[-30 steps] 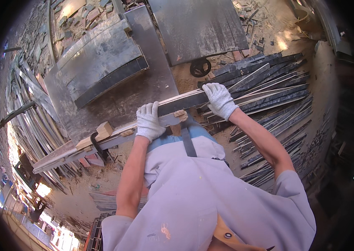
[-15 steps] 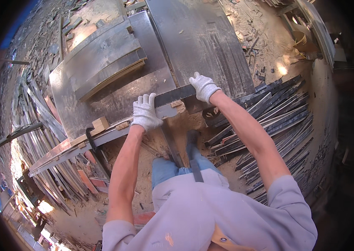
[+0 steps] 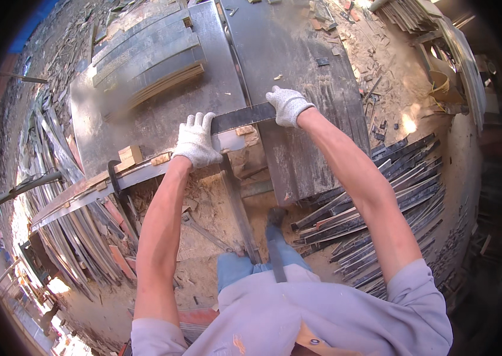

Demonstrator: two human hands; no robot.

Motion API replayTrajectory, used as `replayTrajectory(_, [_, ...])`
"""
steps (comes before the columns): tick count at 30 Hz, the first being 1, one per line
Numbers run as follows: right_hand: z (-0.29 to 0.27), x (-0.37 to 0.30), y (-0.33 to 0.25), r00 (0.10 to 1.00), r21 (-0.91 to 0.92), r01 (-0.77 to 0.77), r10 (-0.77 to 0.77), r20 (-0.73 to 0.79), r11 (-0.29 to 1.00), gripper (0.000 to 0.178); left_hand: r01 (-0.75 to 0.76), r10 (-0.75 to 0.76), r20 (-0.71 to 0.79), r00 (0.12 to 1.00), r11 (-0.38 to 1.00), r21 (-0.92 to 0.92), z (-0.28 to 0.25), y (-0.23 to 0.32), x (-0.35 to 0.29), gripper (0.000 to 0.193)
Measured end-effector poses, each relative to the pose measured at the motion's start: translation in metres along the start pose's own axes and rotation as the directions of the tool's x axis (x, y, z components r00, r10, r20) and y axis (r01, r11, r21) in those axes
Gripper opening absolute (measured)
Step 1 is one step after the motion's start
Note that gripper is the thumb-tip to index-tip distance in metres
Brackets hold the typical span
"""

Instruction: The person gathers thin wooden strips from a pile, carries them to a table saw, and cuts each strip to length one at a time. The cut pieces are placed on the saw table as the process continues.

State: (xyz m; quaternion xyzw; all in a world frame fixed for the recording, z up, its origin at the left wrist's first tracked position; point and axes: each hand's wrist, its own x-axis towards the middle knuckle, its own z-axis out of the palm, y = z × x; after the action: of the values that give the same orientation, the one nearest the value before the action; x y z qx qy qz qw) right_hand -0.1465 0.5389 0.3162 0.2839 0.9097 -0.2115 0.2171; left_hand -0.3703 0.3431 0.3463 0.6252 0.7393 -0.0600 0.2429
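Note:
A narrow dark board strip (image 3: 242, 118) lies crosswise at the front of the worktable, between my two gloved hands. My left hand (image 3: 196, 141), in a whitish knit glove, grips the strip's left end, its fingers pointing away from me over the sheet. At the right end my right hand (image 3: 289, 107), gloved alike, is closed round the strip with its knuckles up. The strip's far edge meets the large dark panels (image 3: 310, 77). Under my left palm the strip's end is hidden.
Stacked thin boards (image 3: 162, 83) lie on the left panel. A wood block (image 3: 130, 155) and a black clamp (image 3: 114, 178) sit at the table's front edge. Piled dark strips (image 3: 375, 202) fill the floor at right, long slats (image 3: 78, 237) at left. A yellowish bucket (image 3: 439, 84) stands far right.
My view has shifted, showing more of the right panel's front end. Both hands, still on the board strip, appear slightly farther left and up in the picture.

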Motion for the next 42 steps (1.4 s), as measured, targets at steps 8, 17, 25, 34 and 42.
replayTrajectory(8, [-0.005, 0.001, -0.008, 0.999, -0.025, 0.026, -0.027, -0.045, 0.999, 0.038, 0.001, -0.001, -0.053, 0.999, 1.0, 0.013, 0.003, -0.008, 0.002, 0.111])
replayTrajectory(17, [0.055, -0.112, 0.008, 0.916, 0.88, -0.35, 0.313, 0.251, 0.321, 0.037, 0.005, -0.004, -0.026, 1.0, 1.0, 0.016, 0.006, -0.002, 0.009, 0.112])
replayTrajectory(25, [0.064, -0.254, -0.099, 0.96, 0.871, -0.258, 0.215, 0.181, 0.417, 0.057, 0.047, -0.046, 0.03, 0.998, 0.999, -0.007, -0.018, 0.007, 0.005, 0.118])
replayTrajectory(34, [0.045, -0.214, -0.292, 0.893, 0.669, 0.113, -0.37, 0.256, 0.735, 0.107, 0.039, -0.001, 0.188, 0.982, 0.979, -0.2, -0.027, -0.002, 0.017, 0.119])
replayTrajectory(42, [-0.018, -0.215, -0.079, 0.825, 0.827, -0.466, 0.493, 0.276, 0.315, 0.069, 0.176, -0.052, 0.503, 0.863, 0.963, -0.203, -0.098, -0.017, 0.077, 0.063])
